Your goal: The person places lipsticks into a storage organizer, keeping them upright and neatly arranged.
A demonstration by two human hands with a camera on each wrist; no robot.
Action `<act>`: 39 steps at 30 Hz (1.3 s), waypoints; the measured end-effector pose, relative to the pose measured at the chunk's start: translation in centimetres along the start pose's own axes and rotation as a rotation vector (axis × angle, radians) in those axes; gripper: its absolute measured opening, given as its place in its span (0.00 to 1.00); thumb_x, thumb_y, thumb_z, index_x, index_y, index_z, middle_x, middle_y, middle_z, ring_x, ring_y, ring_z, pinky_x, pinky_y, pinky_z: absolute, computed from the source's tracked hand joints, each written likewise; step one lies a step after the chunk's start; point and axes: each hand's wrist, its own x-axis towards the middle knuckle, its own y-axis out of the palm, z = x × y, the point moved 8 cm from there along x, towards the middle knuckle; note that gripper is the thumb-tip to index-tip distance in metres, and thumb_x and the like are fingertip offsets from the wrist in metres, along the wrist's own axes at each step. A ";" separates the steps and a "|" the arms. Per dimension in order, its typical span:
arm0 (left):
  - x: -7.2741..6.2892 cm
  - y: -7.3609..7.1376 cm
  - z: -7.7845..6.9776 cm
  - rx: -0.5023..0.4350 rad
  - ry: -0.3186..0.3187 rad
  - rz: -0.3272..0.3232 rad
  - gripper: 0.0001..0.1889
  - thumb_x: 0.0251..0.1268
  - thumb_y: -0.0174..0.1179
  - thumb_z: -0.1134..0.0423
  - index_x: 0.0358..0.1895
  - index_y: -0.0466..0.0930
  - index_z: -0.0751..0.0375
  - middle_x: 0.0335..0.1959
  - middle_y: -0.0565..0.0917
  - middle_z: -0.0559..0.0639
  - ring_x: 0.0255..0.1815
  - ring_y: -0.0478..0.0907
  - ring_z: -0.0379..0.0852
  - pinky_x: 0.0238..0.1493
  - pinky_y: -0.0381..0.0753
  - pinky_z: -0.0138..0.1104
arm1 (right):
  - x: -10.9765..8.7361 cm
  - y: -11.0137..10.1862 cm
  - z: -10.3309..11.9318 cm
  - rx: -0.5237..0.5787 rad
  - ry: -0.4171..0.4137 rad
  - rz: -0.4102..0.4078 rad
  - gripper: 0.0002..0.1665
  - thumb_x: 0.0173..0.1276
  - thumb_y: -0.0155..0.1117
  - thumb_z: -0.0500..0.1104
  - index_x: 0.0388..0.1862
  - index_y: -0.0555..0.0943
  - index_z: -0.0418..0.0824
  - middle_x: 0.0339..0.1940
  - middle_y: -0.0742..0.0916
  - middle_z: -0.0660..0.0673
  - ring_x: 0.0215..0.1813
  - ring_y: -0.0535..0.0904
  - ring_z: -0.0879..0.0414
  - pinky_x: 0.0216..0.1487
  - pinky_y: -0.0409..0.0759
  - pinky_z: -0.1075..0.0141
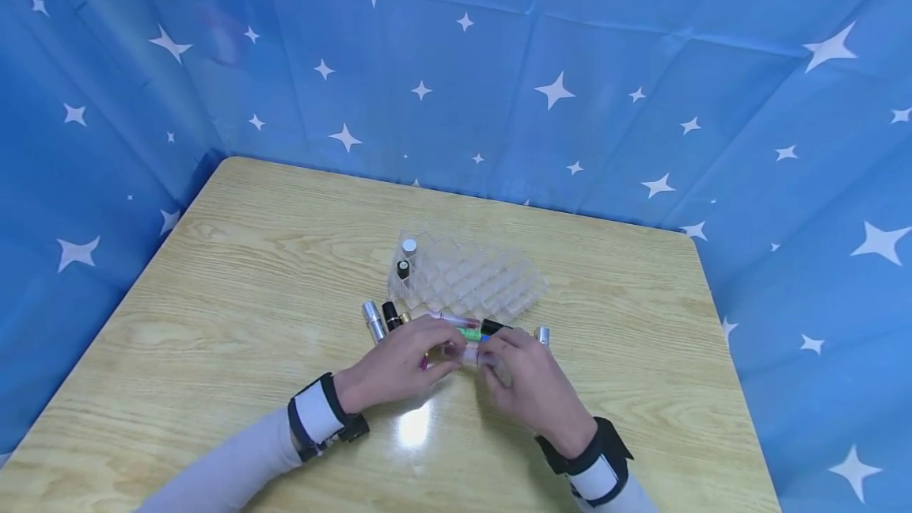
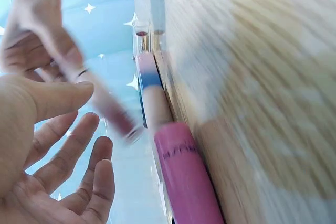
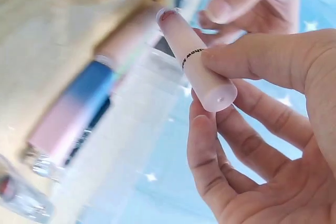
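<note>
My right hand [image 1: 530,382] pinches a pale pink lip gloss tube [image 3: 194,66] between thumb and fingers, its dark reddish end pointing toward my other hand. Small black lettering runs round its middle. Facing it, my left hand [image 2: 58,150] has its fingers loosely bent and apart, with nothing in them; the tube's far end is close to its fingertips. Under and around both hands lie more lip cosmetics: a bright pink tube [image 2: 186,177] and a blue-and-pink tube [image 3: 73,103] on the table. Part of the row is hidden by the hands in the head view.
Behind the hands stands a clear compartmented holder [image 1: 470,275]. A white-capped tube [image 1: 409,247] and a black-capped one [image 1: 403,269] stand in its left end. Silver [image 1: 374,323] and black [image 1: 390,315] tubes lie left, another silver-topped tube [image 1: 542,336] right. Beyond the wooden table [image 1: 249,260] hangs a blue curtain [image 1: 463,62].
</note>
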 end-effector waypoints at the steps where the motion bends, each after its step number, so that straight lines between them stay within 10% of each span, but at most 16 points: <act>1: 0.1 0.1 -0.1 -0.011 0.004 -0.003 0.10 0.68 0.74 0.65 0.48 0.85 0.50 0.56 0.88 0.43 0.51 0.83 0.40 0.50 0.86 0.33 | 0.1 -0.4 0.1 0.020 0.007 -0.007 0.13 0.57 0.83 0.32 0.40 0.90 0.40 0.40 0.90 0.49 0.42 0.85 0.59 0.43 0.88 0.67; 14: 0.7 0.3 -1.3 -0.215 0.117 -0.131 0.12 0.67 0.73 0.72 0.48 0.81 0.56 0.48 0.89 0.47 0.50 0.88 0.42 0.49 0.92 0.35 | 1.5 -2.3 1.0 0.220 0.023 -0.083 0.12 0.64 0.80 0.32 0.45 0.88 0.40 0.43 0.90 0.47 0.44 0.90 0.56 0.44 0.92 0.64; 23: 0.9 -1.2 -1.1 -0.305 0.091 -0.178 0.12 0.69 0.70 0.73 0.49 0.82 0.56 0.46 0.89 0.47 0.46 0.89 0.41 0.45 0.91 0.31 | 1.1 -1.1 -0.6 0.345 0.070 -0.095 0.33 0.56 0.88 0.37 0.61 0.83 0.42 0.53 0.91 0.46 0.51 0.89 0.56 0.51 0.92 0.60; 29: 1.1 -1.9 -1.3 -0.328 0.105 -0.216 0.13 0.67 0.72 0.75 0.49 0.82 0.58 0.46 0.90 0.49 0.47 0.90 0.46 0.49 0.91 0.32 | 0.8 2.0 -2.0 0.513 0.145 -0.005 0.25 0.61 0.81 0.29 0.57 0.86 0.41 0.51 0.93 0.45 0.49 0.92 0.53 0.50 0.92 0.64; 39: 1.4 -2.8 -1.8 -0.312 0.082 -0.265 0.12 0.67 0.75 0.67 0.48 0.82 0.52 0.47 0.90 0.46 0.47 0.88 0.40 0.42 0.91 0.31 | 0.9 2.5 -2.1 0.494 0.128 -0.029 0.18 0.62 0.77 0.25 0.47 0.87 0.40 0.45 0.94 0.44 0.44 0.93 0.53 0.46 0.91 0.69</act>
